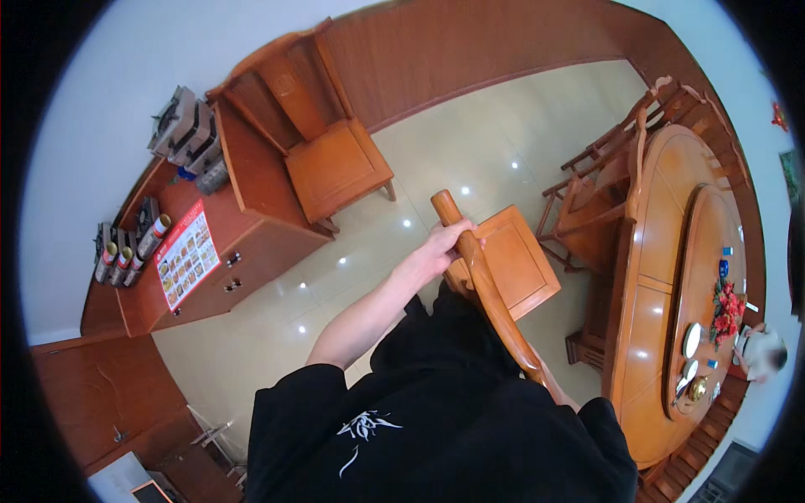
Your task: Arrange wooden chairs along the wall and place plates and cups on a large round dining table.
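Observation:
In front of my body stands a wooden chair, its curved top rail (487,286) running slantwise across the view. My left hand (449,244) is closed around the rail near its upper left end, thumb over the wood. At the lower right end of the rail, my right hand (546,371) is mostly hidden behind the wood; its fingers do not show. Beyond the rail lies the chair's square panelled seat (517,261). The chair's legs are hidden, so I cannot tell whether they touch the floor.
To the left, a wooden cabinet (270,258) holds stacked portable gas stoves (188,135), gas canisters (126,264) and a picture menu (187,259). Another wooden chair (339,170) adjoins it. Right are a round table (654,283), more chairs (594,214) and a seated person (758,352). Floor tiles (434,151) shine.

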A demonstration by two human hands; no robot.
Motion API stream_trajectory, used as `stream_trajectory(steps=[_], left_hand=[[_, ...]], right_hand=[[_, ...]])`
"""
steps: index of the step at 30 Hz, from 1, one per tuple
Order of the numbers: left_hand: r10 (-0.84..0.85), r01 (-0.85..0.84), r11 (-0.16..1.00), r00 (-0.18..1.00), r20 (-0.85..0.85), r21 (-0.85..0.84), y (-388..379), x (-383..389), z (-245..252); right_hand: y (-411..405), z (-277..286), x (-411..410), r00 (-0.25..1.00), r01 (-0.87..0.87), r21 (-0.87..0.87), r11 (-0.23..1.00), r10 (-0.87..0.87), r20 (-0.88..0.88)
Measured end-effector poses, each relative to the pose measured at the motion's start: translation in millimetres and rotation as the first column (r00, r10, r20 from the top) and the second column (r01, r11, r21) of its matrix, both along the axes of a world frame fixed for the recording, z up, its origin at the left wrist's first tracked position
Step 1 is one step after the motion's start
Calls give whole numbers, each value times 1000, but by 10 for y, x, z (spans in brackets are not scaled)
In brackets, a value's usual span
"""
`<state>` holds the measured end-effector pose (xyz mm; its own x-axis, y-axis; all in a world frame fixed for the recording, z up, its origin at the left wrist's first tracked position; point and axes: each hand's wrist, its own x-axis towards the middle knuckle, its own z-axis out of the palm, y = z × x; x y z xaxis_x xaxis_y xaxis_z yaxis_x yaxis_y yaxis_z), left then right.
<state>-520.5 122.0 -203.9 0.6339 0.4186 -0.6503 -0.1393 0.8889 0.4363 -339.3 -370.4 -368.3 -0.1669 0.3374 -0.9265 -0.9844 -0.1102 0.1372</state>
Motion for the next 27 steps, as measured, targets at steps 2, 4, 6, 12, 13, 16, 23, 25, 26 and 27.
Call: stream_trajectory(steps=[2,4,6,12,13,16,23,25,26,27], left_hand=[[-7,6,1000,999,36,22,281,47,87],[-19,15,998,997,76,58,602,153,133],[-60,48,993,993,102,111,920,280,109],[-58,50,985,997,47,163,1895,920,78],[-48,44,988,999,24,149,2078,1074,83],[-23,21,987,1000,11,161,2428,1472,-55],[-125,120,986,992,36,111,3254,1934,-140],[-174,169,979,984,40,112,3484,2172,-102],[-162,156,979,986,38,128,3542,2264,-95],[-163,157,980,986,43,122,3619,2350,-96]], right_hand=[[253,-84,-72,999,32,30,999,-31,-34],[655,-195,-65,996,67,73,995,-63,-66],[1212,-322,21,991,104,128,986,-92,-94],[2888,-586,689,978,145,253,957,-99,-183],[3243,-568,877,977,136,274,952,-84,-196],[4162,-585,1059,964,109,317,942,-23,-263],[4886,-685,1669,930,87,287,954,26,-367],[5085,-706,1784,922,103,278,955,13,-387],[5165,-712,1833,919,114,272,955,3,-395],[5214,-721,1866,915,127,263,956,-11,-404]])
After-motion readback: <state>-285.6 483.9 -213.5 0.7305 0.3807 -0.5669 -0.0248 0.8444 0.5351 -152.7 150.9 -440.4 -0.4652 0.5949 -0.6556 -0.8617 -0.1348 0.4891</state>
